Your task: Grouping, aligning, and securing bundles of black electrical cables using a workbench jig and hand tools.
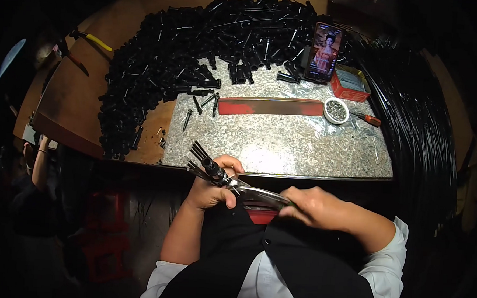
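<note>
In front of my body, my left hand (214,191) is closed around a black tubular part (211,167) with several thin black rods fanning out of its far end. My right hand (313,207) grips the handles of a pair of metal pliers (263,194). The pliers' jaws meet the near end of the tubular part, beside my left thumb. Exactly what they bite on is too small to tell. Both hands are just off the near edge of a speckled stone slab (282,138).
A large heap of black tubular parts (162,53) covers the back left. On the slab are a red-and-black strip (270,107), a white bowl of small metal pieces (336,110) and a red-handled screwdriver (368,119). Behind stand a phone (324,52) and red box (351,86); black rods (413,115) lie right.
</note>
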